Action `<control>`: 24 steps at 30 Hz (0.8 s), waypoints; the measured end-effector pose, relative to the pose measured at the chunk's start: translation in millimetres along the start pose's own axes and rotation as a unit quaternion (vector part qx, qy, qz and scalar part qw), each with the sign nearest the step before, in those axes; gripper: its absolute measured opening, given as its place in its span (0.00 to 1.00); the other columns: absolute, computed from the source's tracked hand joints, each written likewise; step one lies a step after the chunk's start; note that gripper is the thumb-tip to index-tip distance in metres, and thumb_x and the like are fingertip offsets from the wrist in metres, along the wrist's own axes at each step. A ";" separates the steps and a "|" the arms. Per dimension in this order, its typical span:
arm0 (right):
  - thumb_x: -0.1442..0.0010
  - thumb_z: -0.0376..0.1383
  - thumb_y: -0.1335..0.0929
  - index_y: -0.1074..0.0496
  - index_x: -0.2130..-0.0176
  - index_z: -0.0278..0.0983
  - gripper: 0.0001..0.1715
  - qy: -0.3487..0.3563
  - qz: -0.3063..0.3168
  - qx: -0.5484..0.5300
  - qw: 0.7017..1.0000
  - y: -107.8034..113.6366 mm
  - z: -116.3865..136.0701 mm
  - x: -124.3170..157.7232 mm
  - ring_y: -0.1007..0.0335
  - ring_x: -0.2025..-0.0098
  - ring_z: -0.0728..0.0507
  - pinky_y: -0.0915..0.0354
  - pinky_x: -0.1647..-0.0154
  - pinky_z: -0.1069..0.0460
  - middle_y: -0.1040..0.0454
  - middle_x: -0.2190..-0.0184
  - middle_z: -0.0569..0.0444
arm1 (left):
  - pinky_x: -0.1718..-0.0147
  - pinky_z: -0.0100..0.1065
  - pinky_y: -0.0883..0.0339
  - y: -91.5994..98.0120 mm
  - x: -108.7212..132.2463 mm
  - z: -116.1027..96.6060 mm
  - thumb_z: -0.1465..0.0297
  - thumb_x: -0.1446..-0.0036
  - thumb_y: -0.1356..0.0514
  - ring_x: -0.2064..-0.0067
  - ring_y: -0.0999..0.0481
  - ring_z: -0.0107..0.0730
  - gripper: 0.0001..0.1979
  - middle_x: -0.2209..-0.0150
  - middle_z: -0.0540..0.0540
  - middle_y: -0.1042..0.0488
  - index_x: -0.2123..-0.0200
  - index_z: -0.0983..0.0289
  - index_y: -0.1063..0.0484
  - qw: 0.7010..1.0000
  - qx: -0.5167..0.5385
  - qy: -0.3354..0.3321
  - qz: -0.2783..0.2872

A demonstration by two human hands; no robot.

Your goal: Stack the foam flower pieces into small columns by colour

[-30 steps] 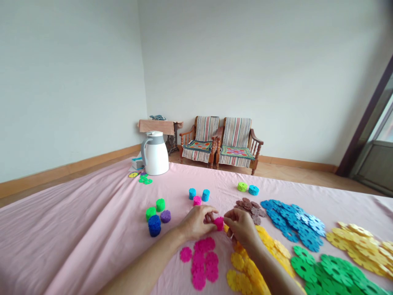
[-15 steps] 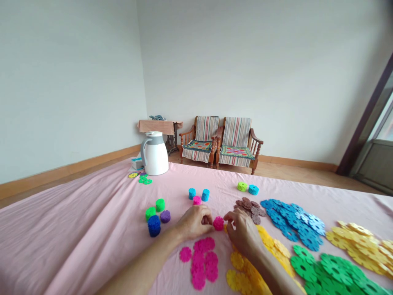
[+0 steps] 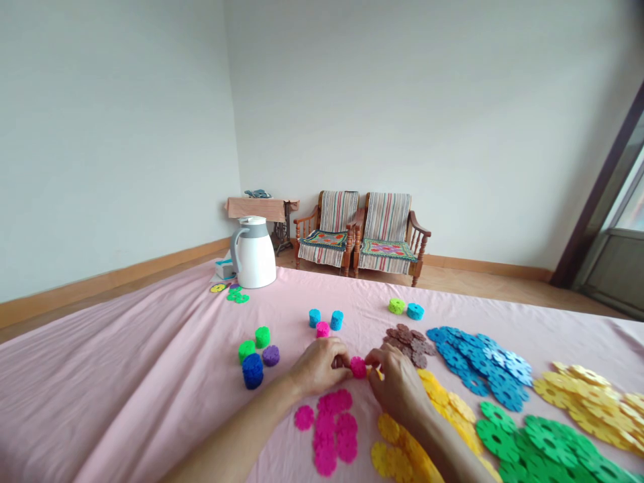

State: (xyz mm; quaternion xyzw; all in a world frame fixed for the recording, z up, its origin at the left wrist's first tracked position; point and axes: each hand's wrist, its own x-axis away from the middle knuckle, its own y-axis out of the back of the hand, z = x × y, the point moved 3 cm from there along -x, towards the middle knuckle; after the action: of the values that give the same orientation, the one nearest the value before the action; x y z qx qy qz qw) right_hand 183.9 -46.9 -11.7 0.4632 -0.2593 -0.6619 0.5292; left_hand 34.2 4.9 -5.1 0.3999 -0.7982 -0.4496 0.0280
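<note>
A small stack of pink flower-shaped plastic discs stands on the pink cloth between my two hands. My left hand has its curled fingertips at the stack's left side. From the right, my right hand pinches at its other edge, thumb and forefinger close together. Nearer to me lie loose pink discs, overlapping, with a single one off to their left. Under and beside my right forearm spreads a heap of yellow-orange discs. Just beyond the hands is another short pink stack with two light-blue stacks.
Blue, purple and green stacks stand left of my left hand. Brown, blue, green and pale yellow disc heaps lie on the right. A white jug stands at the far edge; two armchairs are beyond.
My right fingertips have shifted slightly left and now meet the pink stack's right side. My left hand stays almost where it was.
</note>
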 end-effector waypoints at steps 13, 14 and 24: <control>0.49 0.33 0.35 0.29 0.71 0.38 0.04 0.024 0.004 0.013 1.000 -1.4 1.0 2.0 0.36 0.64 0.45 0.46 0.64 0.54 0.31 0.70 0.52 | 0.71 0.28 0.42 -4.3 0.3 3.0 0.70 0.54 0.38 0.68 0.33 0.30 0.06 0.71 0.52 0.30 0.69 0.64 0.25 0.999 -0.052 -0.011 -0.008; 0.49 0.33 0.35 0.29 0.71 0.38 0.04 0.025 0.002 0.013 1.000 -1.6 1.1 2.1 0.36 0.64 0.45 0.46 0.64 0.54 0.30 0.70 0.52 | 0.71 0.28 0.43 -4.6 0.2 3.2 0.71 0.54 0.37 0.68 0.33 0.30 0.06 0.71 0.52 0.30 0.70 0.64 0.25 0.998 -0.054 -0.011 -0.006; 0.51 0.30 0.36 0.30 0.71 0.36 0.05 0.036 -0.029 -0.005 0.999 -1.3 -1.3 -0.5 0.36 0.66 0.46 0.45 0.66 0.54 0.31 0.72 0.53 | 0.72 0.27 0.40 -0.9 -0.9 3.8 0.70 0.54 0.39 0.69 0.32 0.30 0.10 0.71 0.52 0.29 0.65 0.65 0.25 1.000 -0.019 0.005 -0.003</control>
State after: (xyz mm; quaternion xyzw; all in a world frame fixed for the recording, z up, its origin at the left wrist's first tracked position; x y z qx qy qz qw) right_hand 184.4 -45.9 -13.2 0.4915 -0.2233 -0.6613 0.5209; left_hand 33.8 7.8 -7.7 0.4042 -0.7881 -0.4627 0.0376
